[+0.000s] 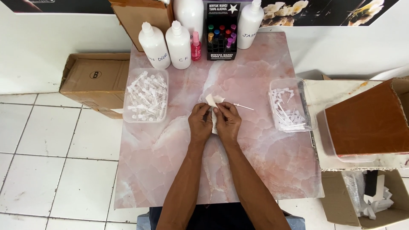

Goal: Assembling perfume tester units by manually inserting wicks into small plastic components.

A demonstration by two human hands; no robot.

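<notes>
Head view, left to right: a brown cardboard box (94, 83) lies on the floor at nine o'clock. On the pink marbled surface (179, 170) a clear plastic tub of small white sprayer parts (146, 95) sits at ten o'clock. At centre, the left hand (200, 123) and right hand (228, 122) meet, fingers pinched shut on a small folded white paper piece (213, 101); a thin white dip tube (243, 106) juts toward three o'clock. This looks like mid-assembly or wrapping. Next would call for a steady pinch. A second clear tub of white parts (289, 106) sits at two o'clock.
</notes>
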